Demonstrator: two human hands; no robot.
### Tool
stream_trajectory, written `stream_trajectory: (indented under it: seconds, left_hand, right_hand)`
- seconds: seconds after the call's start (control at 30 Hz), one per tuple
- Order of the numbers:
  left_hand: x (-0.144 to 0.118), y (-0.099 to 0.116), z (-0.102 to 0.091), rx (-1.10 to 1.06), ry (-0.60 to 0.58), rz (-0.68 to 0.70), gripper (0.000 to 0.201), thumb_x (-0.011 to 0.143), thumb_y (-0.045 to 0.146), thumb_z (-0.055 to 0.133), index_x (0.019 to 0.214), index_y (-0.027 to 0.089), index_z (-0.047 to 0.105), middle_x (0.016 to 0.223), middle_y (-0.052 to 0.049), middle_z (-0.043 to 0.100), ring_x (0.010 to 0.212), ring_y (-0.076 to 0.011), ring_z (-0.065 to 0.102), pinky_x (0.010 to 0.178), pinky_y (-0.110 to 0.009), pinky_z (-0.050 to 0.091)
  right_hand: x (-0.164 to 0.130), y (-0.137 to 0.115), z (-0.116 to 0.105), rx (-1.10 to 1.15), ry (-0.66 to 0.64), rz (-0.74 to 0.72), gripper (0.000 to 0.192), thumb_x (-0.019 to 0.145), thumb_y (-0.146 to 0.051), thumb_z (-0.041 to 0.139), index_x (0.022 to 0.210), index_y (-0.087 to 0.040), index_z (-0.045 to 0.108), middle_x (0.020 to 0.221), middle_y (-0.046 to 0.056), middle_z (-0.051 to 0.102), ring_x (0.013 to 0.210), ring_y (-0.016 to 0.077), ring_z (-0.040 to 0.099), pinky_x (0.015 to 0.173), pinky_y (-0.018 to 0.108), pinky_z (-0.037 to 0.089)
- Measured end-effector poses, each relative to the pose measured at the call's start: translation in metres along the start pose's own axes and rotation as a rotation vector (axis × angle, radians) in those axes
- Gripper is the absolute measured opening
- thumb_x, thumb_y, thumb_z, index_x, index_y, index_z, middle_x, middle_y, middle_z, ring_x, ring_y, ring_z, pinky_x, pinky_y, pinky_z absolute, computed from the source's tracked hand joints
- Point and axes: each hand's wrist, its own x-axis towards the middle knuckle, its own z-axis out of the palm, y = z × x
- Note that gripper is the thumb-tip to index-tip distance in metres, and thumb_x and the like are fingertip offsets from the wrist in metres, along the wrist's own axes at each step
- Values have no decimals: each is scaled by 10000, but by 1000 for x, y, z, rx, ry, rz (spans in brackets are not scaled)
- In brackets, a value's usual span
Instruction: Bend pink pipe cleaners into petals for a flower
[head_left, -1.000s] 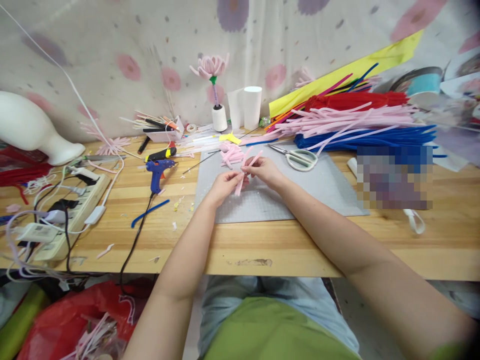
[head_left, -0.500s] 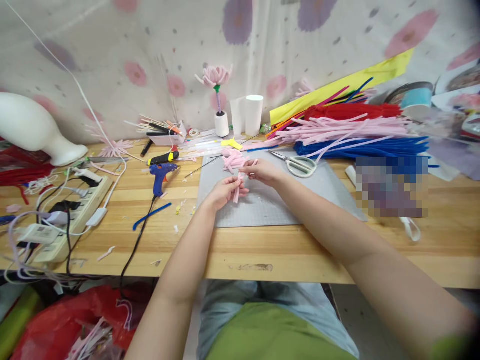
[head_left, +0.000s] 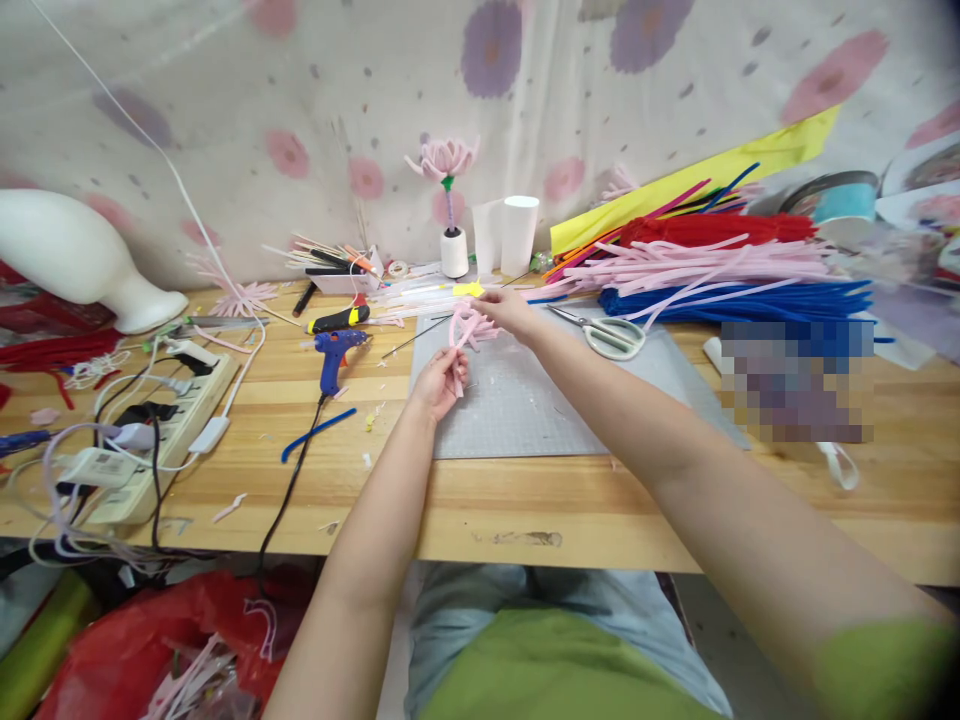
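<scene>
Currently | left hand (head_left: 441, 378) grips short pink pipe-cleaner bundle (head_left: 456, 362) over grey cutting mat (head_left: 540, 405) | right hand (head_left: 504, 308) pinches from loose pink pipe-cleaner pile (head_left: 469, 322) | step: gathering pieces | next: align ends.

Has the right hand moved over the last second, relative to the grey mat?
Yes. The right hand has gone from mid-mat to the far edge of the grey cutting mat, at the pile of pink pieces; the left hand holds pink pieces.
</scene>
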Motion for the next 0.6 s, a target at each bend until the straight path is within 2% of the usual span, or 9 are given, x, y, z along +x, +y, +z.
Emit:
stream_trajectory:
  seconds: [0.03, 0.1, 0.17, 0.23, 0.33, 0.43, 0.53, 0.6]
  left_hand:
    - [1, 0, -1, -6, 37, 18, 128, 826, 160, 516, 704, 149, 478, 573, 32, 522, 436, -15, 424, 441, -127, 330]
    - [3, 0, -4, -1, 90, 59, 127, 820, 166, 521, 703, 155, 472, 559, 40, 526, 427, -17, 428, 439, -131, 330]
    - [4, -1, -5, 24, 110, 101, 125, 805, 181, 546, 705, 157, 475, 556, 44, 538, 420, -15, 430, 438, -131, 330]
    - [5, -2, -6, 58, 120, 138, 130, 787, 197, 573, 704, 156, 482, 562, 40, 559, 423, -16, 443, 443, -130, 339]
    - [4, -4, -5, 98, 129, 161, 104, 784, 198, 576, 721, 152, 507, 602, 21, 608, 440, -21, 475, 459, -136, 370]
    - [3, -5, -4, 106, 138, 173, 71, 778, 185, 582, 746, 151, 529, 658, 9, 645, 474, -28, 511, 492, -148, 409]
    - [3, -5, -3, 113, 166, 187, 68, 772, 190, 590, 755, 155, 535, 681, 12, 653, 508, -36, 538, 522, -159, 435]
    - [3, -6, -2, 152, 197, 221, 74, 783, 205, 575, 756, 154, 528, 689, 8, 651, 526, -43, 549, 529, -165, 441]
  right_hand:
    - [5, 4, -1, -179, 69, -68, 147, 756, -246, 574, 818, -136, 648, 765, 43, 589, 674, 121, 496, 683, 275, 410]
    - [12, 15, -3, -489, 89, -187, 200, 713, -171, 590, 893, -161, 677, 876, 69, 589, 806, 172, 519, 781, 318, 405]
    - [18, 25, -2, -648, 69, -286, 227, 705, -157, 590, 907, -172, 692, 961, 100, 571, 936, 221, 504, 847, 343, 388]
    - [21, 31, 0, -709, 44, -328, 195, 703, -163, 587, 863, -168, 699, 984, 113, 561, 976, 239, 493, 863, 347, 384]
    - [22, 31, -1, -681, 29, -345, 165, 694, -137, 570, 811, -151, 685, 952, 105, 577, 937, 218, 515, 853, 328, 393]
    - [15, 25, -11, -541, 35, -330, 161, 690, -114, 536, 794, -142, 656, 869, 70, 608, 839, 174, 539, 800, 297, 409]
    - [-6, 20, -25, -348, 76, -263, 150, 677, -129, 517, 783, -144, 623, 735, 21, 599, 696, 133, 526, 707, 272, 413]
    - [-27, 19, -32, -228, 41, -218, 137, 672, -156, 513, 773, -140, 604, 654, -4, 562, 611, 110, 490, 626, 249, 395]
